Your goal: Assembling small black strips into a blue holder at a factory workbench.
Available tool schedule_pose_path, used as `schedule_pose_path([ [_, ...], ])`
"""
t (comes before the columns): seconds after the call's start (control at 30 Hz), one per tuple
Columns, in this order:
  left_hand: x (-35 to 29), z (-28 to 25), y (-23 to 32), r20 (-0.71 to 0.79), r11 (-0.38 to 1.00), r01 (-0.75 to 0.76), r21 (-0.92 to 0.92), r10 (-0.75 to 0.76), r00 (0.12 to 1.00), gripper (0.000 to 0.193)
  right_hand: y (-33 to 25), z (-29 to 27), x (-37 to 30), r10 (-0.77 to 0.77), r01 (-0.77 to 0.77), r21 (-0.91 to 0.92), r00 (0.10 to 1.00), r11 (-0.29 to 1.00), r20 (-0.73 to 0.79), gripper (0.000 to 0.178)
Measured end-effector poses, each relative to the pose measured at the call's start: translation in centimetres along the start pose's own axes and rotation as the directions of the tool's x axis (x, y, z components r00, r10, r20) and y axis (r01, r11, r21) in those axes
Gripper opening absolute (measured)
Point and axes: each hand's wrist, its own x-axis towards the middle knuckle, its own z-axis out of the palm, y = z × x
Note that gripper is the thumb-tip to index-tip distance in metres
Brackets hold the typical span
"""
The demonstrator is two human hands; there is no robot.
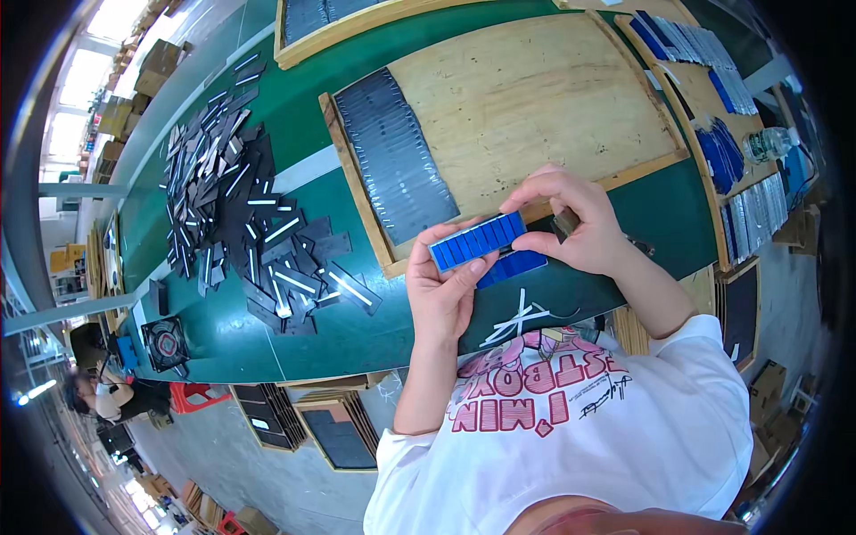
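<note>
A narrow blue panel [479, 242], divided by thin lines into several cells, is held tilted above the near edge of the green table. My left hand [441, 290] is closed round its left end, thumb along the lower edge. At the right end, my right hand [575, 218] pinches the panel between thumb and forefinger. A small brown block [564, 223] shows at this hand's curled fingers; how it is held is partly hidden. Below the panel, a second blue piece [520, 265] lies on the table, partly covered. Loose white strips [520, 318] lie close to my body.
Beyond my hands is a wood-framed tray [535, 98] with a row of dark panels [397, 152] at its left. Black pieces with white strips [232, 196] are heaped at the left. A small fan [165, 343] stands near the left corner; blue panels [718, 156] and a bottle [769, 143] are at right.
</note>
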Motion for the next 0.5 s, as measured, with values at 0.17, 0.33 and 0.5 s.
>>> schedule_pose_path([
  [0.17, -0.02, 0.21, 0.04, -0.005, 1.000, 0.006, -0.006, -0.006, 1.000, 0.043, 0.02, 0.18, -0.16, 0.021, -0.020, 0.034, 1.000, 0.999, -0.018, 0.042],
  [0.33, -0.02, -0.09, 0.08, -0.002, 1.000, 0.011, -0.018, -0.011, 1.000, 0.042, 0.23, 0.45, -0.21, 0.033, -0.032, 0.038, 0.999, 0.999, -0.038, 0.042],
  [0.5, 0.07, -0.01, -0.01, -0.001, 1.000, 0.005, -0.016, -0.005, 1.000, 0.041, 0.17, 0.57, -0.25, 0.017, -0.015, 0.053, 0.999, 0.999, -0.050, 0.041],
])
